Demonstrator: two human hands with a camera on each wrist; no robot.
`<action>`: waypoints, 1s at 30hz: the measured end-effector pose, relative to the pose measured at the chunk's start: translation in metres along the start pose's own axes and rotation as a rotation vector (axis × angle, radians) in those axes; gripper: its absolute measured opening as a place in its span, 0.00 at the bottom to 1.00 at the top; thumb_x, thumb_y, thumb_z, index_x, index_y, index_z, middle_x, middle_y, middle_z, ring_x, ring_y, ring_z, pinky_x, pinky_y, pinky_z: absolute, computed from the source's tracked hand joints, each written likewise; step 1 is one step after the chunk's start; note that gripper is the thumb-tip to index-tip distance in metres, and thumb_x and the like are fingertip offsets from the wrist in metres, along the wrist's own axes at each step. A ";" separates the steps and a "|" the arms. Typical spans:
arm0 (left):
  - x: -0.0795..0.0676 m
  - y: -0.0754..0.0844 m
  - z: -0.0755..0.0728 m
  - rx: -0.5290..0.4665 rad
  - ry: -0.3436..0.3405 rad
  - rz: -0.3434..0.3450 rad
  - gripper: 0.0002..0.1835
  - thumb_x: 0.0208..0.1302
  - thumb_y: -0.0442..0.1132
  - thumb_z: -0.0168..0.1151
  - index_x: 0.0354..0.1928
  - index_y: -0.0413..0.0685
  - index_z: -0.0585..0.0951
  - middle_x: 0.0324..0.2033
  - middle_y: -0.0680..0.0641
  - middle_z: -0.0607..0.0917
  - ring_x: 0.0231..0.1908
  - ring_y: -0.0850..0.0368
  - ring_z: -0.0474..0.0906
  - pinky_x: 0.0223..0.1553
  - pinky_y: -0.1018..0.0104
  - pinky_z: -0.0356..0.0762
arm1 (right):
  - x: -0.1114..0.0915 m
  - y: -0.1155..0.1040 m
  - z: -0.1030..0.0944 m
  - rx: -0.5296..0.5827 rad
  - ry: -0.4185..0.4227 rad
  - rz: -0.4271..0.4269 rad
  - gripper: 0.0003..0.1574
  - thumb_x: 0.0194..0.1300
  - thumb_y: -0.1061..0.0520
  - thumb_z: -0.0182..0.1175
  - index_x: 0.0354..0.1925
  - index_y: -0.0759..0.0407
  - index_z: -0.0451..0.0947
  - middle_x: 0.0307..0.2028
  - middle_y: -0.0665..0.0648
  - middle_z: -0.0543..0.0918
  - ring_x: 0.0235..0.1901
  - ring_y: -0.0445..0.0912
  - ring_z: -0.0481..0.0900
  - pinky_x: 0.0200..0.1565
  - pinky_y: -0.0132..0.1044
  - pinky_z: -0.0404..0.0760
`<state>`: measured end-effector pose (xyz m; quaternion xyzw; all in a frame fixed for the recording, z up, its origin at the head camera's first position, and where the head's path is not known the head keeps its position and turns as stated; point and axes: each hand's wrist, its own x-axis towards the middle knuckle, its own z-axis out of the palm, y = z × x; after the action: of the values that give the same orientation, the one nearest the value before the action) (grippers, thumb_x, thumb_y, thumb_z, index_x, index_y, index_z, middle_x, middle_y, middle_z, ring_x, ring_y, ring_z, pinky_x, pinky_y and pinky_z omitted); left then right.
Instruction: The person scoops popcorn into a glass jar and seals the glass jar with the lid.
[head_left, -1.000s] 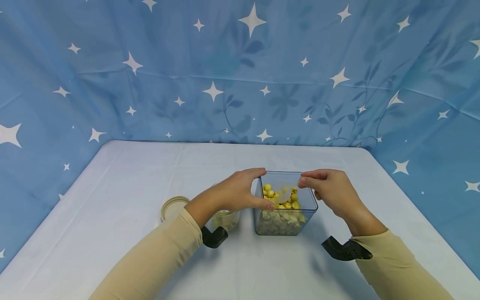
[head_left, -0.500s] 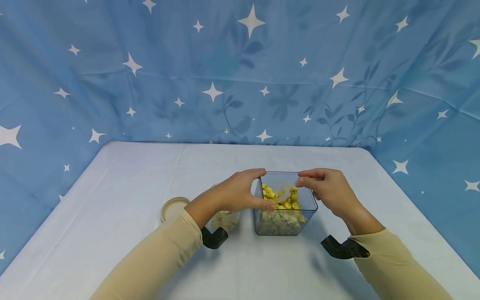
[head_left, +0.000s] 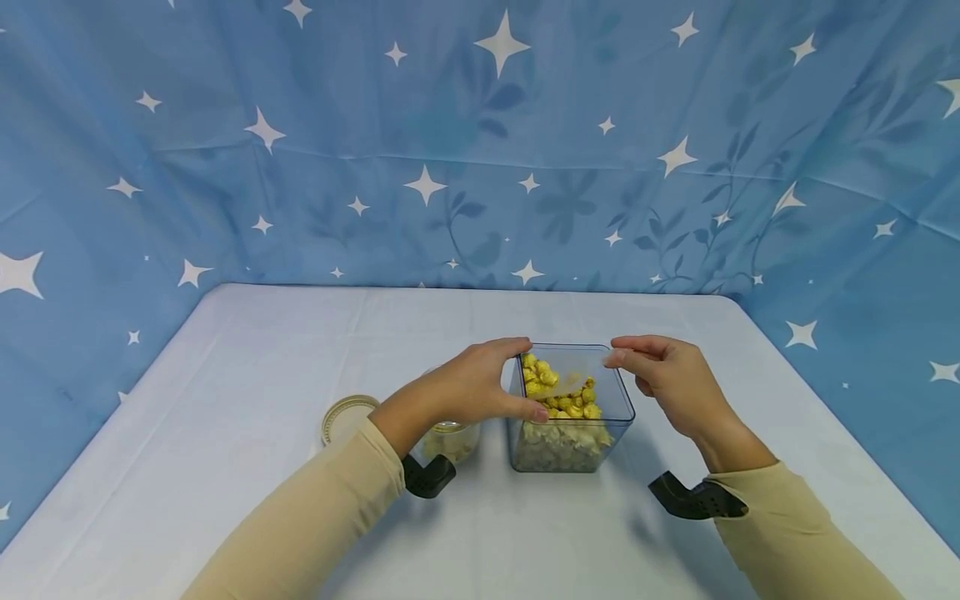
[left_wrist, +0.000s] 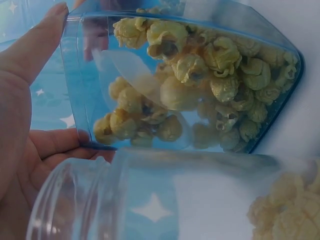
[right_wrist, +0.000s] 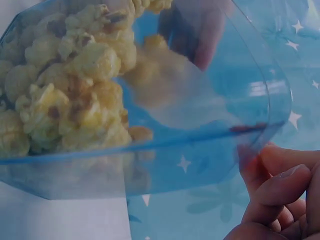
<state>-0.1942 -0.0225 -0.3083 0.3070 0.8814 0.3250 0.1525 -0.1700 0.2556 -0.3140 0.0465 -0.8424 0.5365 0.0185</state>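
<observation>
A clear square plastic container [head_left: 619,402] stands on the white table, partly filled with yellow popcorn [head_left: 576,408]. My left hand [head_left: 476,382] grips its left side, thumb at the front rim and fingers at the far corner. At the container's right rim, my right hand [head_left: 663,379] pinches the end of a translucent scoop [head_left: 567,385] between thumb and fingers. The scoop slants down inside the container, popcorn lying on and around it. In the left wrist view, its pale blade [left_wrist: 132,70] shows through the wall; in the right wrist view, the scoop [right_wrist: 192,107] reaches toward the popcorn.
Just left of the container, partly behind my left wrist, stands a clear jar [head_left: 453,443] with popcorn in its bottom. A round gold-rimmed lid [head_left: 347,414] lies farther left on the table. Behind the table [head_left: 300,333] hangs a blue star-patterned cloth [head_left: 450,100].
My right hand has shifted slightly left, then back right, with the scoop. Popcorn inside has moved and now heaps higher at the left. My left hand has stayed on the container.
</observation>
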 end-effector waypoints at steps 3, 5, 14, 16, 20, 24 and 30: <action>0.000 0.000 0.000 0.002 0.001 -0.003 0.52 0.58 0.60 0.72 0.78 0.50 0.58 0.75 0.51 0.60 0.74 0.53 0.55 0.69 0.52 0.60 | 0.000 0.004 -0.002 0.038 0.000 -0.017 0.27 0.74 0.56 0.58 0.60 0.77 0.72 0.35 0.45 0.86 0.21 0.44 0.62 0.25 0.36 0.63; 0.000 0.000 0.000 0.002 0.001 -0.003 0.52 0.58 0.60 0.72 0.78 0.51 0.58 0.75 0.51 0.60 0.74 0.53 0.55 0.69 0.52 0.60 | 0.000 0.006 -0.004 0.064 0.002 -0.025 0.28 0.75 0.56 0.58 0.60 0.79 0.71 0.35 0.43 0.85 0.21 0.43 0.61 0.25 0.36 0.63; 0.002 0.000 0.000 0.005 -0.002 -0.007 0.52 0.57 0.61 0.72 0.78 0.51 0.58 0.75 0.51 0.60 0.74 0.53 0.56 0.69 0.51 0.60 | -0.002 0.012 -0.007 0.214 0.022 -0.005 0.20 0.75 0.59 0.57 0.57 0.72 0.75 0.34 0.44 0.86 0.22 0.42 0.62 0.25 0.34 0.62; 0.002 0.000 0.000 0.007 -0.002 -0.011 0.53 0.57 0.61 0.72 0.78 0.51 0.58 0.75 0.51 0.61 0.73 0.53 0.56 0.69 0.51 0.60 | -0.002 0.014 -0.008 0.263 0.018 -0.001 0.13 0.75 0.59 0.57 0.53 0.64 0.79 0.33 0.45 0.86 0.22 0.41 0.62 0.25 0.35 0.61; 0.001 0.000 0.000 0.007 0.001 -0.016 0.53 0.57 0.61 0.72 0.78 0.51 0.58 0.75 0.51 0.61 0.73 0.52 0.57 0.69 0.51 0.61 | -0.004 0.018 -0.009 0.346 0.002 0.016 0.07 0.75 0.59 0.57 0.45 0.51 0.82 0.34 0.46 0.86 0.22 0.41 0.63 0.25 0.36 0.59; 0.001 0.001 0.000 0.007 0.001 -0.017 0.52 0.57 0.61 0.73 0.78 0.51 0.59 0.75 0.51 0.62 0.73 0.52 0.57 0.69 0.51 0.61 | -0.004 0.020 -0.010 0.406 0.004 0.042 0.08 0.75 0.59 0.57 0.43 0.49 0.83 0.33 0.47 0.85 0.23 0.40 0.65 0.25 0.33 0.63; 0.001 0.002 0.000 0.015 0.004 -0.021 0.52 0.57 0.61 0.73 0.78 0.52 0.59 0.74 0.52 0.62 0.73 0.53 0.56 0.69 0.51 0.61 | -0.004 0.021 -0.009 0.461 0.012 0.066 0.09 0.74 0.60 0.58 0.41 0.48 0.84 0.33 0.47 0.85 0.24 0.39 0.69 0.26 0.30 0.69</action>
<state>-0.1942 -0.0209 -0.3074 0.2983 0.8873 0.3173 0.1516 -0.1686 0.2728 -0.3297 0.0186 -0.6984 0.7154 -0.0055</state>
